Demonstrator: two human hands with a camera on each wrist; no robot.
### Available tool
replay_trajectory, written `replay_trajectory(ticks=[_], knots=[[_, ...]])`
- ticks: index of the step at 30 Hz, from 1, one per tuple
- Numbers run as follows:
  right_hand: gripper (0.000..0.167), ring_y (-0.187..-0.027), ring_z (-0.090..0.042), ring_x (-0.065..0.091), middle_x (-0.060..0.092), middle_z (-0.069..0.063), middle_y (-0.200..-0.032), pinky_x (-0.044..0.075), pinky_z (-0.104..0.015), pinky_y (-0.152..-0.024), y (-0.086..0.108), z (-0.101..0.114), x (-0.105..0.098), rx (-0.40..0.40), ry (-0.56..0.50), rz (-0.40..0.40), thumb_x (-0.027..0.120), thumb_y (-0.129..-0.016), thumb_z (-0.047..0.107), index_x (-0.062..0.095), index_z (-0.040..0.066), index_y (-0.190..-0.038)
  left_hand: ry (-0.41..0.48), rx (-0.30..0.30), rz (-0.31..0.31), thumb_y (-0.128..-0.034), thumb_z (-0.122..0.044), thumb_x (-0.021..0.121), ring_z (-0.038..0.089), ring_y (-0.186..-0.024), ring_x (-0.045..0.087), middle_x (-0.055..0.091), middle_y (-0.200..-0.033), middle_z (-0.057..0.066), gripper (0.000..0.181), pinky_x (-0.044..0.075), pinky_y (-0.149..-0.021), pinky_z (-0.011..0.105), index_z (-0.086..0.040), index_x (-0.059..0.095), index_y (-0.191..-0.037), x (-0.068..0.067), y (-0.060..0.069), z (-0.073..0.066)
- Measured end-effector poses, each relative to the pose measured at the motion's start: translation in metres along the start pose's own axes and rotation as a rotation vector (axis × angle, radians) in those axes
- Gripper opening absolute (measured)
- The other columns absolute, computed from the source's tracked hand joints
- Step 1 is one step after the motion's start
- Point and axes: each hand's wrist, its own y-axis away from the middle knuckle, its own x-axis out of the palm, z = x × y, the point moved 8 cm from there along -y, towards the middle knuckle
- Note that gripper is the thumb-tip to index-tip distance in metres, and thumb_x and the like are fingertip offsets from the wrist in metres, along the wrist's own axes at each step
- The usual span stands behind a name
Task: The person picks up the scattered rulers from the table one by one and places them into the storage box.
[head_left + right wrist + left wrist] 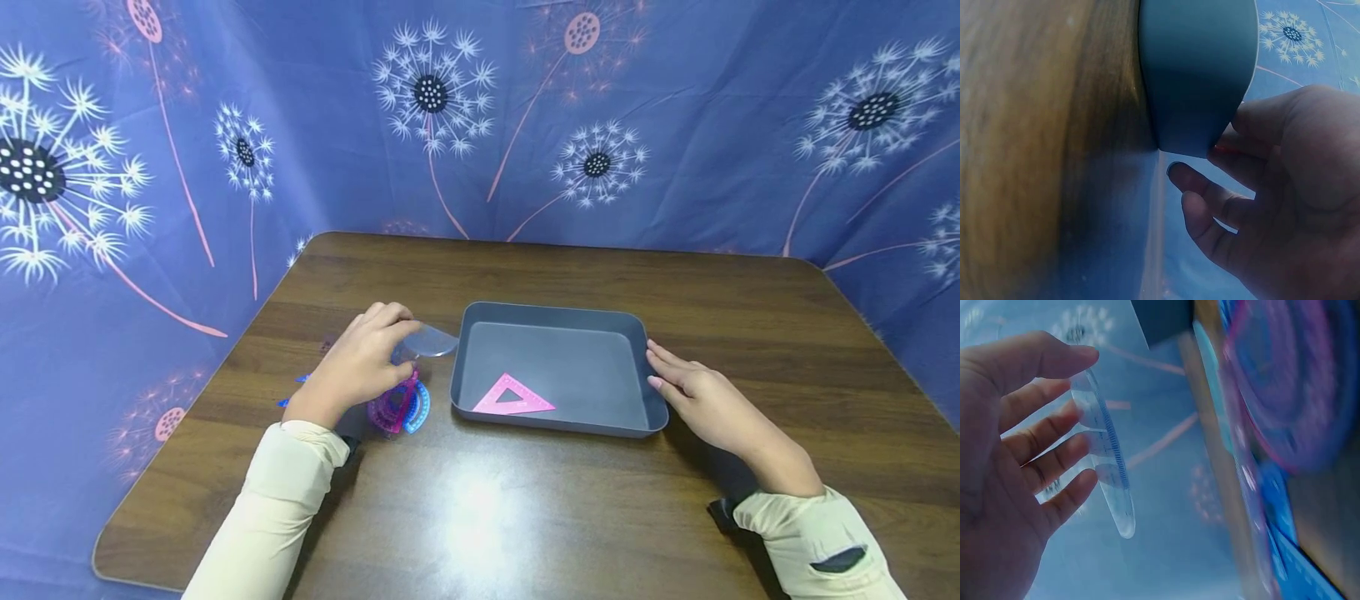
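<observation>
My left hand (pixel 360 358) pinches a clear plastic protractor (pixel 431 342) between thumb and fingers, raised beside the tray's left edge. In the left wrist view its curved scale shows past the fingertips. Below this hand lies a group of pink, purple and blue protractors (pixel 397 404), partly covered by it. Blue pieces (pixel 302 379) show at the wrist's far side. Inside the dark grey tray (pixel 558 350), a pink set square (pixel 513 397) lies flat at the front left. My right hand (pixel 708 400) touches the tray's right side with fingers extended.
The tray stands on a brown wood-grain table (pixel 562 508), which has rounded corners. Behind the table hangs a blue cloth (pixel 322 108) with a dandelion print. A bright light reflection falls on the tabletop in front of the tray.
</observation>
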Motion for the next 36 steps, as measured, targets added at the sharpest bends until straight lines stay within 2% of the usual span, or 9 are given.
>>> replay_trajectory(ticks=[4, 8, 12, 16, 21, 24, 27, 31, 36], knots=[[0.050, -0.137, -0.047, 0.036, 0.033, -0.021, -0.156, 0.027, -0.068, -0.107, 0.000, 0.002, 0.000, -0.003, 0.003, -0.006, 0.048, -0.106, 0.025, 0.043, -0.007, -0.145, -0.022, 0.101, 0.006, -0.0751, -0.009, 0.077, 0.024, -0.104, 0.053, 0.059, -0.114, 0.004, 0.043, 0.046, -0.087, 0.042, -0.009, 0.070, -0.117, 0.005, -0.012, -0.026], [0.051, -0.138, -0.047, 0.036, 0.033, -0.021, -0.156, 0.027, -0.067, -0.107, 0.001, 0.001, 0.000, 0.004, 0.002, -0.002, 0.048, -0.106, 0.026, 0.043, -0.006, -0.145, -0.014, 0.169, 0.050, -0.0763, -0.010, 0.077, 0.021, -0.102, 0.052, 0.059, -0.113, 0.003, 0.041, 0.046, -0.086, 0.040, -0.010, 0.070, -0.117, 0.013, -0.027, -0.050], [0.050, -0.138, -0.046, 0.036, 0.033, -0.021, -0.156, 0.026, -0.067, -0.107, 0.001, 0.000, 0.000, 0.001, -0.004, -0.004, 0.048, -0.106, 0.026, 0.043, -0.006, -0.145, -0.011, 0.220, 0.121, -0.0773, -0.011, 0.079, 0.020, -0.103, 0.053, 0.059, -0.114, 0.003, 0.043, 0.047, -0.086, 0.038, -0.009, 0.070, -0.119, 0.026, -0.041, -0.071], [0.050, -0.137, -0.046, 0.037, 0.034, -0.021, -0.156, 0.027, -0.068, -0.107, 0.001, 0.000, 0.000, -0.014, -0.006, -0.016, 0.049, -0.106, 0.024, 0.043, -0.007, -0.144, -0.049, 0.251, 0.222, -0.0801, -0.015, 0.078, 0.018, -0.099, 0.051, 0.057, -0.109, 0.001, 0.043, 0.046, -0.082, 0.034, -0.009, 0.069, -0.122, 0.047, -0.056, -0.089], [0.050, -0.138, -0.046, 0.037, 0.033, -0.021, -0.156, 0.027, -0.068, -0.107, 0.000, 0.000, 0.001, -0.020, -0.005, -0.020, 0.049, -0.106, 0.024, 0.043, -0.008, -0.144, -0.085, 0.244, 0.317, -0.0787, -0.016, 0.075, 0.017, -0.098, 0.051, 0.057, -0.104, -0.001, 0.042, 0.046, -0.081, 0.033, -0.013, 0.071, -0.121, 0.074, -0.072, -0.103], [0.049, -0.138, -0.046, 0.037, 0.034, -0.021, -0.156, 0.027, -0.068, -0.107, 0.000, 0.001, 0.002, -0.019, -0.004, -0.021, 0.049, -0.106, 0.024, 0.043, -0.008, -0.144, -0.085, 0.228, 0.367, -0.0779, -0.012, 0.073, 0.019, -0.102, 0.054, 0.058, -0.106, 0.000, 0.041, 0.048, -0.090, 0.036, -0.015, 0.072, -0.119, 0.085, -0.077, -0.108], [0.049, -0.137, -0.046, 0.037, 0.034, -0.021, -0.155, 0.026, -0.068, -0.107, 0.000, 0.001, 0.001, -0.017, -0.002, -0.023, 0.049, -0.106, 0.023, 0.044, -0.008, -0.144, -0.080, 0.209, 0.420, -0.0791, -0.008, 0.070, 0.021, -0.104, 0.055, 0.059, -0.106, 0.000, 0.040, 0.048, -0.095, 0.037, -0.016, 0.073, -0.118, 0.094, -0.080, -0.111], [0.049, -0.138, -0.046, 0.037, 0.034, -0.020, -0.156, 0.027, -0.068, -0.107, 0.000, 0.001, 0.000, -0.011, -0.005, -0.019, 0.049, -0.106, 0.023, 0.043, -0.007, -0.144, -0.080, 0.187, 0.484, -0.0796, -0.007, 0.068, 0.020, -0.104, 0.054, 0.058, -0.106, -0.001, 0.040, 0.047, -0.093, 0.035, -0.019, 0.073, -0.117, 0.106, -0.081, -0.113], [0.050, -0.139, -0.045, 0.036, 0.032, -0.020, -0.157, 0.026, -0.067, -0.108, 0.000, 0.000, 0.001, -0.003, -0.009, -0.006, 0.048, -0.106, 0.025, 0.043, -0.007, -0.145, -0.016, 0.161, 0.535, -0.0823, -0.005, 0.067, 0.018, -0.108, 0.055, 0.059, -0.107, -0.002, 0.037, 0.045, -0.096, 0.030, -0.019, 0.073, -0.116, 0.113, -0.081, -0.111]])
